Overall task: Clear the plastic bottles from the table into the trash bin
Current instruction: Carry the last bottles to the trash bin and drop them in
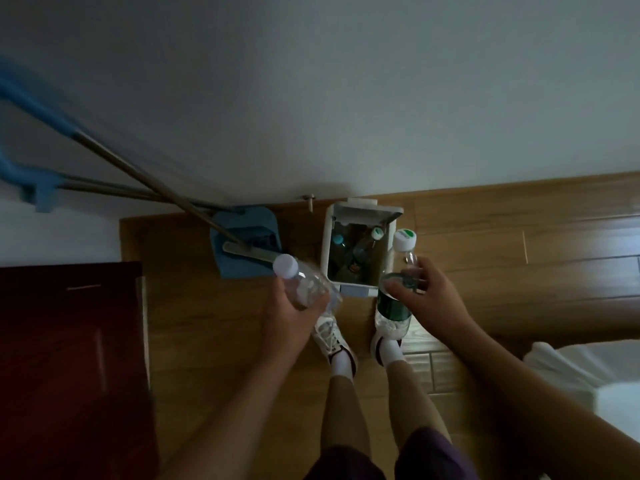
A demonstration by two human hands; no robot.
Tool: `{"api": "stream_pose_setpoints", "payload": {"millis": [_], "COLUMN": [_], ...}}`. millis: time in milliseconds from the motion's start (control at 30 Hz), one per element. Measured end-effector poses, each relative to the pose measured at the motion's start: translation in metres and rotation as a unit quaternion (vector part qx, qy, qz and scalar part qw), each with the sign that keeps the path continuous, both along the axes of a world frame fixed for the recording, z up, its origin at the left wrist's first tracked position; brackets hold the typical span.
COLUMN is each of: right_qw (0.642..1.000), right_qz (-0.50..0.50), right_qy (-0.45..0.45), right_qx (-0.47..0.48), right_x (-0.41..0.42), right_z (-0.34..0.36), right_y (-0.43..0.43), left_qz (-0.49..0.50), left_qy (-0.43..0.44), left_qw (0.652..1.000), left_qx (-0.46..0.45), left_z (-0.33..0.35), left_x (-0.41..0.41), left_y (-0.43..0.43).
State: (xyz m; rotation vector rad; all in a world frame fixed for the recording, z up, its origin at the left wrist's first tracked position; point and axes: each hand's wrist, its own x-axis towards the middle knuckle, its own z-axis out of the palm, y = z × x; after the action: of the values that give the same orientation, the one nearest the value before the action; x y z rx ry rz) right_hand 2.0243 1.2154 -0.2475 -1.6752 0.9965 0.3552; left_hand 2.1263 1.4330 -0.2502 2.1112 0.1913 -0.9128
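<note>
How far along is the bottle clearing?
Done: several plastic bottles already lie inside the open white trash bin. In hand: the left hand grips a clear white-capped bottle; the right hand grips a green-labelled bottle. Left: dropping both in. The table is not in view.

Trash bin (358, 277) stands on the floor (485, 244) against the wall (311, 98), bottles inside. Dustpan (242, 258) lies left of the bin. Left bottle (303, 284) is held left of the bin's near edge, right bottle (398, 296) at its near right corner. Feet stand just before the bin.
</note>
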Motion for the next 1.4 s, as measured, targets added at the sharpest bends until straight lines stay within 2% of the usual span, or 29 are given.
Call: {"api": "stream_pose_setpoints", "payload": {"millis": [100, 267, 500, 667, 933, 1400], "right_qw": [1.0, 0.999, 0.999, 1.0, 0.999, 0.999], "right_qz": [-0.007, -0.002, -0.01, -0.003, -0.004, -0.002], "right_qy": [-0.02, -0.045, -0.036, -0.029, -0.041, -0.045], "right_qx": [0.006, 0.011, -0.002, -0.01, -0.002, -0.002], "right_x": [0.006, 0.017, 0.015, 0.021, 0.028, 0.059], "right_z": [-0.047, -0.107, -0.133, -0.138, -0.149, -0.157], "right_y": [-0.002, -0.01, -0.021, -0.026, -0.029, -0.017], "left_qz": [0.004, 0.018, -0.015, -0.045, -0.127, -0.194], "left_qy": [-0.028, -0.089, -0.135, -0.127, -0.152, -0.044], "left_qw": [1.0, 0.996, 0.99, 0.991, 0.979, 0.97], "left_qx": [0.013, -0.025, -0.027, -0.018, 0.05, 0.14], "left_z": [-0.058, -0.132, -0.193, -0.208, -0.223, -0.199], "left_x": [0.001, 0.014, 0.014, 0.015, 0.018, 0.037], "left_y": [-0.016, -0.047, -0.07, -0.078, -0.072, -0.005]}}
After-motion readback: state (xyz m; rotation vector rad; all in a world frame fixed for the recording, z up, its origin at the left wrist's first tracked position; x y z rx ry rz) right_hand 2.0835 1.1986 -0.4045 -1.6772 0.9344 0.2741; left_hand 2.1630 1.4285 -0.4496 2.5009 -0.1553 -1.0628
